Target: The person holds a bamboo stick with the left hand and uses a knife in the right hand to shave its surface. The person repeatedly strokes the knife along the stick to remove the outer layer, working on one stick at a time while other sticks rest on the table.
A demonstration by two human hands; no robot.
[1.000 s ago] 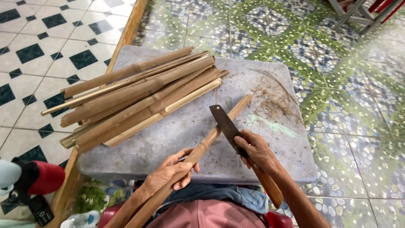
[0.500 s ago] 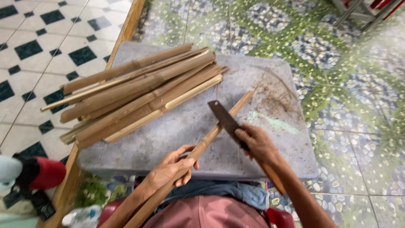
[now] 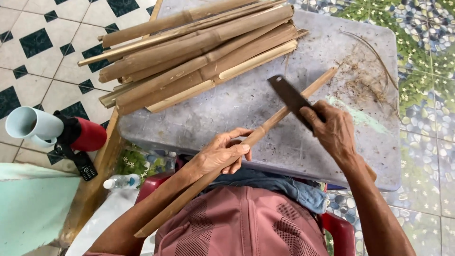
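My left hand (image 3: 222,152) grips a long split bamboo strip (image 3: 303,95) near its middle; the strip runs diagonally from my lap up onto a grey plastic table (image 3: 246,109). My right hand (image 3: 334,130) holds a dark cleaver-like knife (image 3: 289,97), its blade lying flat on the strip, pointing up and left. A pile of several split bamboo pieces (image 3: 199,52) lies across the table's far left part.
Bamboo shavings and a thin curl (image 3: 367,78) litter the table's right side. At the left stand a pale blue pipe or cup (image 3: 35,125), a red cylinder with a black phone-like device (image 3: 83,142), and a small plastic bottle (image 3: 121,181). Tiled and pebble-pattern floor surrounds the table.
The view has moved closer and tilted down. My right hand with the knife has slid slightly up along the strip; my left hand keeps its grip.
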